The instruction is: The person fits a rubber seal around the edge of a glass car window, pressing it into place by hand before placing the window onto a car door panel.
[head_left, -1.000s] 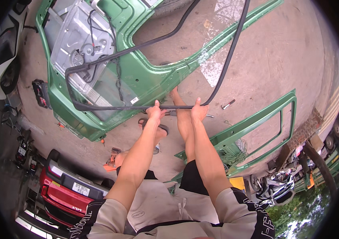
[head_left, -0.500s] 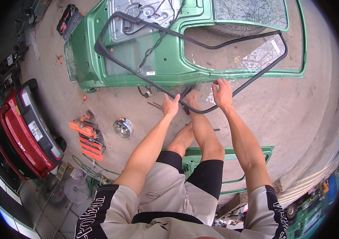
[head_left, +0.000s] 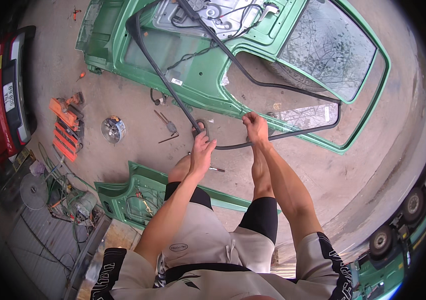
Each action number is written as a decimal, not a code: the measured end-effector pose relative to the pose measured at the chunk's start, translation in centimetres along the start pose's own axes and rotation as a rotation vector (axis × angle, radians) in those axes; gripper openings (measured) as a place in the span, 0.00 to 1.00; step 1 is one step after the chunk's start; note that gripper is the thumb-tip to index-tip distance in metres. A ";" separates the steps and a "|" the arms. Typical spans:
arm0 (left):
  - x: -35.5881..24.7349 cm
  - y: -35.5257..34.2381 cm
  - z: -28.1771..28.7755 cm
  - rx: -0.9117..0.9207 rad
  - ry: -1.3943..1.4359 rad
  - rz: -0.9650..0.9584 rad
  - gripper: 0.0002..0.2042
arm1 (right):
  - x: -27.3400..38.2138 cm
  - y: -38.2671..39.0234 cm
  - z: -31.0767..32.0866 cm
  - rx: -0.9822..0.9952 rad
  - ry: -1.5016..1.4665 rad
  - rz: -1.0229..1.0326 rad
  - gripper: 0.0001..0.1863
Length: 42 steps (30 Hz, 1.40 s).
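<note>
A long black rubber seal (head_left: 233, 147) hangs in a bent loop in front of me. Its far part passes over a green car door (head_left: 208, 102) lying on the floor. My left hand (head_left: 203, 152) grips the loop near its lower left corner, fingers wrapped on the strip. My right hand (head_left: 256, 129) is closed above the loop's near edge, beside the door's lower edge. The strip runs behind that wrist, and what its curled fingers hold, if anything, is hidden. A window pane (head_left: 330, 47) sits in the door's frame, and a metal panel with cables (head_left: 213, 12) is fitted at the top.
Orange tool trays (head_left: 67, 135) and a round tin of small parts (head_left: 113, 129) stand at left. A tool with rods (head_left: 169, 126) lies near my feet. Another green panel (head_left: 138, 197) is beside my legs. A red car (head_left: 3, 95) is far left, a fan (head_left: 34, 191) lower left.
The view has turned, so the door now slants down to the right. Both hands and the loop have shifted left, and my right hand's fingers have curled in.
</note>
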State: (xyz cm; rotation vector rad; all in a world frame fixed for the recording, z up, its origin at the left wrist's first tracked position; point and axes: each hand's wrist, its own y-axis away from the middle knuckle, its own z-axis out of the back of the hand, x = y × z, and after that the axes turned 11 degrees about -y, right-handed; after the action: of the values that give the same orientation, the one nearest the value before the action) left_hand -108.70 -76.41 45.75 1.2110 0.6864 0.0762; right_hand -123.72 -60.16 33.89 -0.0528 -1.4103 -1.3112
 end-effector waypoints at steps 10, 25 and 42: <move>-2.2 -11.8 3.1 -0.208 0.213 -0.075 0.35 | 11.0 -18.6 -1.5 0.063 0.165 0.117 0.15; -1.2 -26.0 10.8 -0.282 0.137 -0.020 0.37 | 15.0 -35.5 -9.3 -0.195 0.083 0.188 0.16; -6.0 -25.4 11.1 -0.142 -0.211 0.233 0.48 | 16.8 -36.5 -9.5 -0.172 0.578 0.394 0.13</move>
State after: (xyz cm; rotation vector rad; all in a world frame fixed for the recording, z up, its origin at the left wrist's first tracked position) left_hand -115.28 -97.66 28.15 1.1391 0.3479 0.1858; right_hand -147.55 -90.67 19.69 -0.0578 -0.7477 -1.0037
